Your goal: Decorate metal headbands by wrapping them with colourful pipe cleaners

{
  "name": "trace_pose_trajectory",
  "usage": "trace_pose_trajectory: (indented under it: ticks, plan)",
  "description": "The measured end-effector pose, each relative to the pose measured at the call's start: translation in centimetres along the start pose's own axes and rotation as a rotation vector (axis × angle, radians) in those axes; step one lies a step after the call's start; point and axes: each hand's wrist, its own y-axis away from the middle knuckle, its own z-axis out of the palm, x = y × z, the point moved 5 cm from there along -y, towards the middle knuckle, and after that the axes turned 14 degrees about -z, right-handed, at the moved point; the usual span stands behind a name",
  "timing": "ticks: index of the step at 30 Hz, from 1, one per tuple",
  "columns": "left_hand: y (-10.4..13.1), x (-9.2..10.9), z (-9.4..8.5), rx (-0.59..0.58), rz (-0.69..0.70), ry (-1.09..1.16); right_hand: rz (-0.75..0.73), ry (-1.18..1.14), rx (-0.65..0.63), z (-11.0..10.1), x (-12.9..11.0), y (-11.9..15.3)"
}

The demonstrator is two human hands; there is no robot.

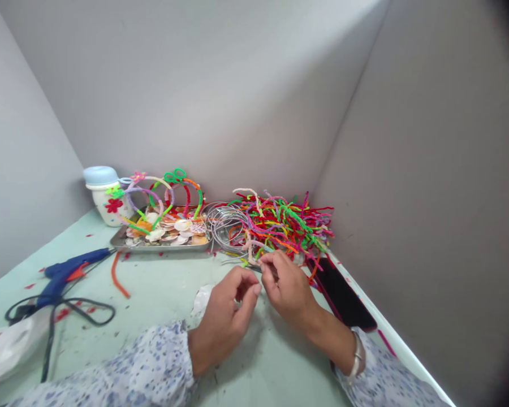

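Observation:
Over the front of the table, my right hand is closed in a pinch on a pale pink pipe cleaner, which curves up from the fingertips in front of the colourful pile. My left hand is just to its left, with fingers curled and the thumb brought up to the index finger. Whatever lies between those left fingertips is too small or hidden to name. Behind both hands spreads a tangled heap of pipe cleaners in many colours. A coil of silver wire lies beside the heap.
A metal tray holds seashells, with pipe-cleaner headbands on top. A white jar with a blue lid stands behind left. A blue glue gun with its cord lies left. An orange pipe cleaner and a black phone flank my hands.

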Motion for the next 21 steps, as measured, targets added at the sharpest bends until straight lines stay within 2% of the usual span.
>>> trace_pose_trajectory:
  ticks: [2,5,8,12,16,21]
  plan:
    - [-0.3,-0.9,1.1,-0.096,-0.071,0.069,0.024,-0.031,0.03,0.3,0.4,0.2]
    - [-1.1,-2.4,2.0,-0.151,-0.172,0.192,0.086,-0.069,0.059,0.7,0.9,0.7]
    - [-2.2,-3.9,2.3,-0.159,-0.269,0.341,0.123,-0.116,0.065,1.3,1.0,1.3]
    - [-3.1,-5.7,2.2,-0.209,-0.401,0.559,0.102,-0.211,0.033,2.8,0.7,2.1]
    - [-3.6,-6.3,1.9,-0.246,-0.443,0.689,0.122,-0.265,0.032,3.5,0.8,2.5]
    - [-3.7,-6.3,1.9,-0.284,-0.477,0.855,0.147,-0.27,0.058,3.4,0.9,2.5]
